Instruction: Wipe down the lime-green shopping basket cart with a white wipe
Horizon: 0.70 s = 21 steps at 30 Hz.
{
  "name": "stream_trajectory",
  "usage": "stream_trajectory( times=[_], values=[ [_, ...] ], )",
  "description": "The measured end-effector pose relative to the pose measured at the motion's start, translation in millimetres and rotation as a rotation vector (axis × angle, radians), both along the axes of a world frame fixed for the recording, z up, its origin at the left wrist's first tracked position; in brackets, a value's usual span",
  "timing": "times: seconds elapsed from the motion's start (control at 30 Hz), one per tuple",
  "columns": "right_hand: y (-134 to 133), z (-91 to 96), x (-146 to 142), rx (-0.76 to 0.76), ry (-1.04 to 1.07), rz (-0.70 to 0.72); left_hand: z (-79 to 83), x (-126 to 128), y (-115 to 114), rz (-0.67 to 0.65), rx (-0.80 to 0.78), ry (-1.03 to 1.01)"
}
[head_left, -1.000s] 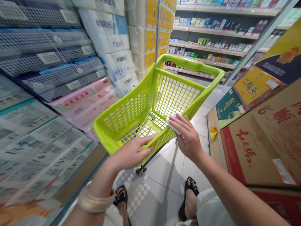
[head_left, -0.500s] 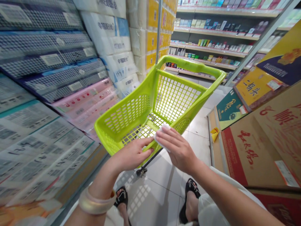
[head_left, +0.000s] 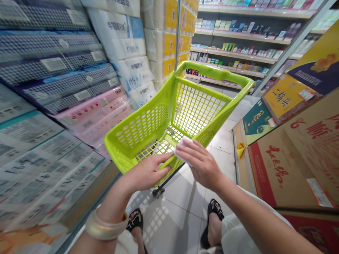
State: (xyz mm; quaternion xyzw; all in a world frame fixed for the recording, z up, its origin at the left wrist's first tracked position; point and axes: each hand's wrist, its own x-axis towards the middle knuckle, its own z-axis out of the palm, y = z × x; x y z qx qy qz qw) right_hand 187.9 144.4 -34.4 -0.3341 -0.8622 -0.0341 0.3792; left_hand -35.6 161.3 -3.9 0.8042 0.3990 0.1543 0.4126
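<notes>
Lime-green wheeled shopping basket (head_left: 148, 123) sits dead centre in the aisle on the white tiled floor (head_left: 185, 215), tipped up a bit with its handle end toward 12 o'clock and one small black wheel (head_left: 158, 192) showing under the near end. Both hands are on the near rim. The left hand (head_left: 148, 173), coming in from 7 o'clock with a chunky pale bangle (head_left: 104, 227) on the wrist, is loose and mostly uncurled, fingers lying along the rim and not really gripping. The right hand (head_left: 202, 164), in from 4 o'clock, has a white wipe (head_left: 180, 147) under its fingers, which lie nearly flat over it and hold it against the rim just beside the left fingertips; can't see the thumb. Stacked tissue packs (head_left: 53, 70) fill the 9 o'clock side, with pink packs (head_left: 97, 109) lower down near the basket. Printed cardboard boxes (head_left: 291, 155) are at 3 o'clock, product shelves (head_left: 238, 46) up at 1 o'clock, and black sandals (head_left: 214, 211) at 6.
</notes>
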Motion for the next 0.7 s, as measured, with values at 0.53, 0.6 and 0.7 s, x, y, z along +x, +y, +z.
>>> stream_trajectory(
  times=[0.53, 0.6, 0.7],
  values=[
    [13.2, 1.7, 12.4, 0.085, 0.139, -0.294, 12.9, -14.7, -1.6, 0.139, 0.13, 0.314],
    [10.8, 1.1, 6.3, 0.074, 0.106, -0.233, 20.2, -2.1, -0.1, 0.203, 0.234, 0.388],
    [8.1, 3.2, 0.7, 0.06, 0.029, -0.124, 23.3, 21.4, 3.1, 0.219, 0.325, 0.441]
  ],
)
